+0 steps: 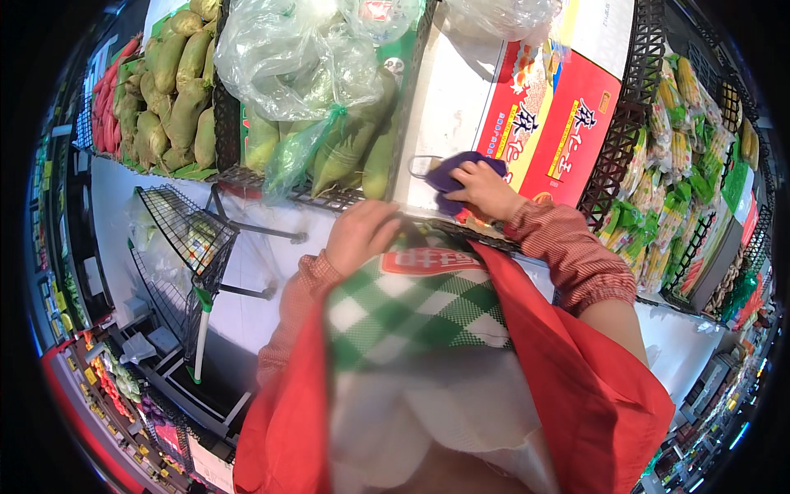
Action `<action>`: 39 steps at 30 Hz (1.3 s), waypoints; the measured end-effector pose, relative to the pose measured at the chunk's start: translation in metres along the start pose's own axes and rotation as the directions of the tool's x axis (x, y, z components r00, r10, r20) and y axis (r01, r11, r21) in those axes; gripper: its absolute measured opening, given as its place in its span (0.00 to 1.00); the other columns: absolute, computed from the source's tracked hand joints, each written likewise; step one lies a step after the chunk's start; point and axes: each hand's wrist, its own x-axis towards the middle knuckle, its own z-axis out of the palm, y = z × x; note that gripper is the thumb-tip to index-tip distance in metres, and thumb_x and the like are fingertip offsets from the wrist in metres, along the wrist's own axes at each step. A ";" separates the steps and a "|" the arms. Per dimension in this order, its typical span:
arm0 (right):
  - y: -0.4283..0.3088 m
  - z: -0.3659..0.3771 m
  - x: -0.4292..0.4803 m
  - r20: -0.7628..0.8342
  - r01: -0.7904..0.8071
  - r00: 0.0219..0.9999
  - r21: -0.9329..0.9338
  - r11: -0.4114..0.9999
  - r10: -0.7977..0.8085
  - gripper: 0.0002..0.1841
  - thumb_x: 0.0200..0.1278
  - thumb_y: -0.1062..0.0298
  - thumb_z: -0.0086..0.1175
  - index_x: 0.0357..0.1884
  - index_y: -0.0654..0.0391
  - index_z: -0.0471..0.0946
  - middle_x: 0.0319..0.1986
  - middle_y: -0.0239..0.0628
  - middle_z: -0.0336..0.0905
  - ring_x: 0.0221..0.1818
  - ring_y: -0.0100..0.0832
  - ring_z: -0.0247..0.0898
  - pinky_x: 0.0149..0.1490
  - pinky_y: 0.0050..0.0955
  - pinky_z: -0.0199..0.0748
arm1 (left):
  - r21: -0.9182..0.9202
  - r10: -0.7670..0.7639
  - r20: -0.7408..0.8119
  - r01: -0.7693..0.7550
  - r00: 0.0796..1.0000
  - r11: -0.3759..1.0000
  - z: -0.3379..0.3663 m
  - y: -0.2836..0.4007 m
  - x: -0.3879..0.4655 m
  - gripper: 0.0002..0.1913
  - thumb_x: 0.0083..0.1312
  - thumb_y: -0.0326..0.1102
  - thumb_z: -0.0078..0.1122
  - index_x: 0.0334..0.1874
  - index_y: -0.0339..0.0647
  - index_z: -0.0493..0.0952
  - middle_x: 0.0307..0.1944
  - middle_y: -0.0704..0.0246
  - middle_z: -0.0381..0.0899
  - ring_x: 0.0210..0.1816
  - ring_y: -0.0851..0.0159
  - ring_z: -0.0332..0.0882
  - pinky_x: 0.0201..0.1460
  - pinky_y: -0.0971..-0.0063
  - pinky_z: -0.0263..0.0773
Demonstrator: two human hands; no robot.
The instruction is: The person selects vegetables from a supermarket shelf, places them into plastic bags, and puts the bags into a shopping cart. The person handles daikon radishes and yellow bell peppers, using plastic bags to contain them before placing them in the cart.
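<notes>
In the head view, my right hand [487, 190] grips a dark purple cloth [460, 173] and presses it on the flattened white-and-red cardboard [444, 126] lining a black display crate. A pale loop sticks out at the cloth's left side. My left hand [365, 233] rests near the crate's front edge, fingers together and slightly bent, with no object visible in it. Left of the cardboard lie large green radishes [353, 145], partly under clear plastic bags [290, 58] and a green-tinted bag [302, 151].
Brown-green root vegetables [170, 92] and red radishes [108, 102] fill the display at the far left. Packaged corn [669, 154] lies at the right, beyond a black lattice divider [623, 123]. A shopping cart [191, 241] stands at the lower left.
</notes>
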 end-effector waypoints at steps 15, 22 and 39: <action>-0.006 0.018 0.031 0.026 0.210 0.978 -0.113 0.971 -0.208 0.22 0.58 0.64 0.54 0.54 0.35 0.85 0.48 0.35 0.70 0.53 0.36 0.66 0.49 0.34 0.65 | -0.043 -0.161 -0.011 0.160 0.987 0.986 0.017 0.015 -0.033 0.12 0.65 0.33 0.64 0.48 0.35 0.81 0.42 0.57 0.83 0.43 0.49 0.81 0.47 0.61 0.76; -0.009 0.000 0.048 -0.109 -0.003 0.994 0.084 0.996 0.012 0.15 0.55 0.65 0.61 0.45 0.40 0.88 0.53 0.36 0.72 0.56 0.39 0.69 0.52 0.36 0.70 | -0.044 -0.366 -0.038 0.364 0.930 0.930 0.012 0.012 -0.050 0.12 0.65 0.32 0.63 0.48 0.35 0.82 0.42 0.56 0.83 0.44 0.48 0.81 0.47 0.62 0.76; -0.030 0.016 0.069 0.002 0.090 0.996 -0.006 0.996 -0.090 0.14 0.63 0.64 0.55 0.44 0.32 0.89 0.50 0.32 0.72 0.57 0.35 0.69 0.49 0.33 0.72 | -0.117 -0.315 -0.050 0.308 0.948 0.944 0.021 0.006 -0.057 0.10 0.67 0.29 0.62 0.48 0.34 0.82 0.41 0.56 0.83 0.42 0.52 0.83 0.45 0.65 0.76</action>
